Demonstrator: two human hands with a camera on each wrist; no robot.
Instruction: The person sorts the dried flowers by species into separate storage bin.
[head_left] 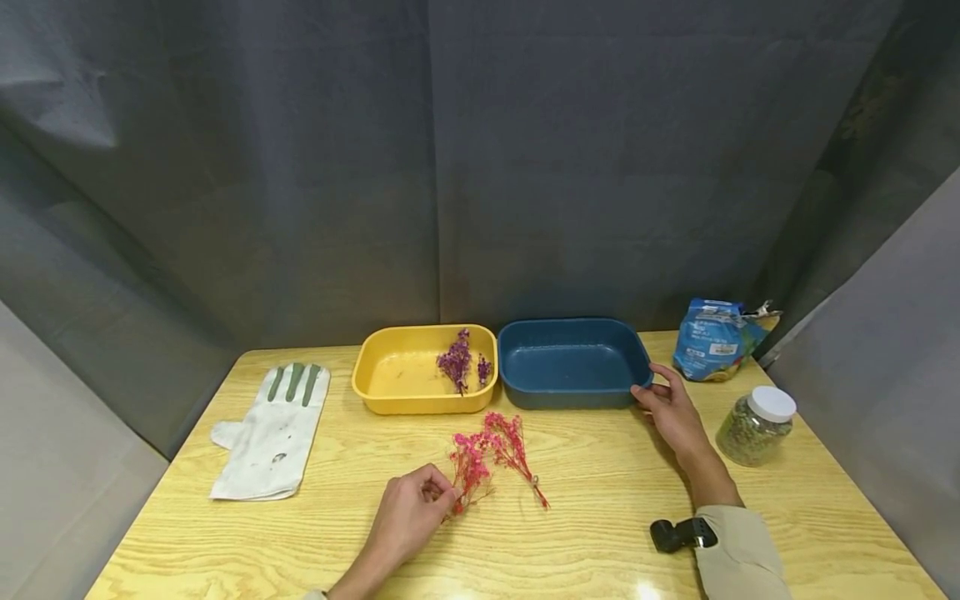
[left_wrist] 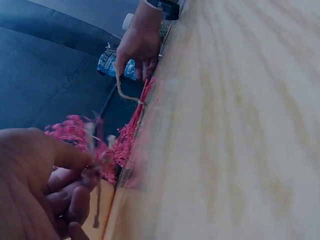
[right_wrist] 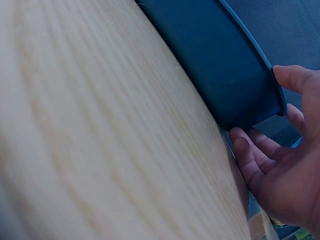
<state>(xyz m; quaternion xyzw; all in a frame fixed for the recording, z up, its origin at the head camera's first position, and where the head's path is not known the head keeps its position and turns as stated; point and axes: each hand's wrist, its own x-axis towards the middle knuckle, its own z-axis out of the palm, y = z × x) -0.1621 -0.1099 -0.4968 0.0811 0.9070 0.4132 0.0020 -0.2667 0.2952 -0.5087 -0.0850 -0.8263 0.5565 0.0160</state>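
Observation:
My left hand [head_left: 408, 510] pinches the stem end of a bunch of pink dried flowers [head_left: 470, 462] between thumb and fingers, low over the table. Right beside it lies a second pink bunch [head_left: 510, 442], its stems tied with twine. With thumb and fingers around the front right corner, my right hand [head_left: 672, 417] holds a dark blue plastic bin [head_left: 566, 399]; in the right wrist view its thumb rests at the rim [right_wrist: 256, 46]. Against the blue bin's left side stands a yellow bin [head_left: 423, 405] with purple dried flowers [head_left: 454, 362] inside.
A white work glove [head_left: 273, 442] with green finger stripes lies at the left of the wooden table [head_left: 585, 533]. On the right stand a crumpled blue bag [head_left: 708, 342] and a clear jar [head_left: 752, 432] with a white lid. Dark curtain [head_left: 570, 167] hangs behind the bins.

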